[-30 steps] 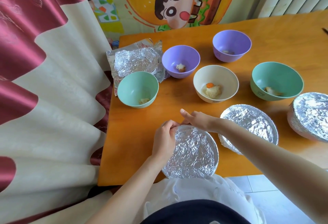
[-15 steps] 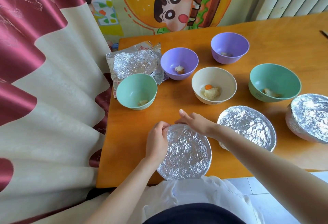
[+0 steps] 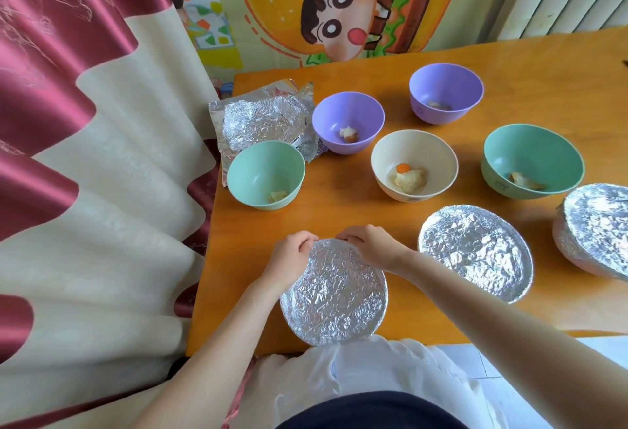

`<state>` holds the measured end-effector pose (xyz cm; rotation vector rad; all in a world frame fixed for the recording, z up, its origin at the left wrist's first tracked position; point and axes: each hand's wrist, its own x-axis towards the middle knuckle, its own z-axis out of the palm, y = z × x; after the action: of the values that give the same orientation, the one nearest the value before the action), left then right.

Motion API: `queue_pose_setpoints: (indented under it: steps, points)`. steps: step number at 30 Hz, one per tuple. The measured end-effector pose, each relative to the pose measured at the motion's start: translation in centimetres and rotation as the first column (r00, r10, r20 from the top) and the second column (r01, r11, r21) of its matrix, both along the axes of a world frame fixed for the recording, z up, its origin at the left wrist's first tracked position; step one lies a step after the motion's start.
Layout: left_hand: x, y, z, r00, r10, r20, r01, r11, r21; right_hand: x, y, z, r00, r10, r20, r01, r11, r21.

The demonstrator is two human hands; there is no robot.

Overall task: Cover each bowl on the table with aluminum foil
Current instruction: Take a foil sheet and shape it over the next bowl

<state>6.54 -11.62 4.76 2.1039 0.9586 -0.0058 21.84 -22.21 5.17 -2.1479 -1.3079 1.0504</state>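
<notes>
Crimping foil over the nearest bowl (image 3: 334,292) at the front edge of the table (image 3: 339,197), left hand (image 3: 289,255) and right hand (image 3: 368,245) pinch its far rim; next, probably, a fresh sheet from the foil pile (image 3: 265,119)

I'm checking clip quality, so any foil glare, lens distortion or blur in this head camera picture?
Head view: the near covered bowl glints in small patches, not blown out; head view: wide-angle bend stretches the right covered bowl, cut off by the border; head view: the cream bowl looks sharp, its shadow soft.
</notes>
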Motion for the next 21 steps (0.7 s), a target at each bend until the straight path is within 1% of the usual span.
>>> queue_pose_setpoints:
  steps: [3, 7, 11, 15, 19, 21]
  points:
    - [0.0, -0.4, -0.3, 1.0, -0.007, -0.009, 0.007, 1.0, 0.017, -0.4, -0.2, 0.0, 1.0, -0.01, 0.007, 0.01, 1.0, -0.004]
    - [-0.2, -1.0, -0.6, 1.0, -0.005, -0.014, 0.006, 0.997, 0.079, -0.6, -0.4, 0.2, 0.999, -0.045, 0.01, 0.045, 0.999, -0.027]
    - [0.4, -1.3, -0.1, 1.0, -0.013, 0.002, 0.012, 0.991, 0.13, -0.6, 0.6, 1.2, 0.999, 0.016, 0.047, -0.015, 1.0, -0.028]
    - [0.1, -1.8, 0.1, 1.0, -0.003, 0.015, 0.001, 0.989, 0.15, -1.1, 0.9, 2.0, 0.992, 0.074, 0.098, -0.068, 0.996, -0.06]
    - [0.2, -2.0, 0.6, 1.0, 0.007, 0.026, -0.011, 0.986, 0.168, -0.8, 1.3, 2.5, 0.993, 0.073, 0.088, -0.07, 0.997, -0.042]
    - [0.5, -1.8, 0.8, 0.999, 0.005, 0.037, -0.011, 0.986, 0.164, -0.4, 1.7, 3.0, 0.992, 0.098, 0.074, -0.095, 0.995, -0.038]
